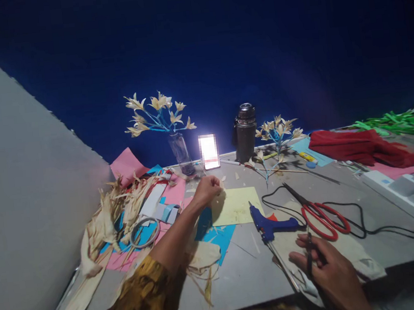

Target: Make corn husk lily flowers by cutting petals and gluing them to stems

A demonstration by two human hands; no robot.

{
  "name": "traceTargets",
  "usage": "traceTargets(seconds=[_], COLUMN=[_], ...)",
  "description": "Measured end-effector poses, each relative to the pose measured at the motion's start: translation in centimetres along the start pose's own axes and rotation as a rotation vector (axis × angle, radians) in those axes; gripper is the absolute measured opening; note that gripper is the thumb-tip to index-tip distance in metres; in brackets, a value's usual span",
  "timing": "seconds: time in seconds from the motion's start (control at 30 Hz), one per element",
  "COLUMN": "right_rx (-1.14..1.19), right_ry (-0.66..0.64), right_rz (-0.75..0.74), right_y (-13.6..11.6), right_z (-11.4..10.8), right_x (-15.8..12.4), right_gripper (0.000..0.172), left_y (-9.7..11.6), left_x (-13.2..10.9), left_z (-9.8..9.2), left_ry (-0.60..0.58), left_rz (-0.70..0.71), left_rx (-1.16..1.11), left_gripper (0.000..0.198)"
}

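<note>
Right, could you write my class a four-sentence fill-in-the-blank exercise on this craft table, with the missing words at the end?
1. The hand holding a slim dark tool is the person's ____ one.
2. The glue gun has a body that is ____ in colour.
3. The large scissors have ____ handles.
4. The glass vase stands to the ____ of the dark flask.

Missing words: right; blue; red; left.
</note>
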State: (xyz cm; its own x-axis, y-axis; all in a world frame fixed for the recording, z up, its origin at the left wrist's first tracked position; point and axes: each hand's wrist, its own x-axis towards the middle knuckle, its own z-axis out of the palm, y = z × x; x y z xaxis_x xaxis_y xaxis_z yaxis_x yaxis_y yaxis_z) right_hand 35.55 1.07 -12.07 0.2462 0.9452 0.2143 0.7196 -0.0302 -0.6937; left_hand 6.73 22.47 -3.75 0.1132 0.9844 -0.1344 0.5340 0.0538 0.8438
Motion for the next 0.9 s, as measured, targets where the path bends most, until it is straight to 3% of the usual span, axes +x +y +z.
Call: traceTargets(seconds=[0.17,0.33,0.63,0.9], right_rx=[-0.063,-0.04,-0.042,-0.05], right_ry=[0.094,0.17,0.142,0.165], right_rz=[-0.181,-0.181,-0.236,-0.245], right_y=[0.1,-0.8,0.3,-0.2], right_z=[0.3,0.8,1.1,1.1], right_x=[-0.3,-0.6,-0.4,-0.3], right_gripper=[0.037,0.043,0.034,0.032], left_y=[0.4,0.9,0.0,0.3], left_x=[3.6,6.4,9.7,9.9], left_z=[1.9,3.5,0.8,1.6], left_ry=[-0.108,-0.146,-0.082,-0.201], left_rz=[-0.043,-0.071,-0.005,0.09], left_rx=[0.156,0.258,0.451,0.634], left_gripper=[0.035,0.037,0.036,0.034])
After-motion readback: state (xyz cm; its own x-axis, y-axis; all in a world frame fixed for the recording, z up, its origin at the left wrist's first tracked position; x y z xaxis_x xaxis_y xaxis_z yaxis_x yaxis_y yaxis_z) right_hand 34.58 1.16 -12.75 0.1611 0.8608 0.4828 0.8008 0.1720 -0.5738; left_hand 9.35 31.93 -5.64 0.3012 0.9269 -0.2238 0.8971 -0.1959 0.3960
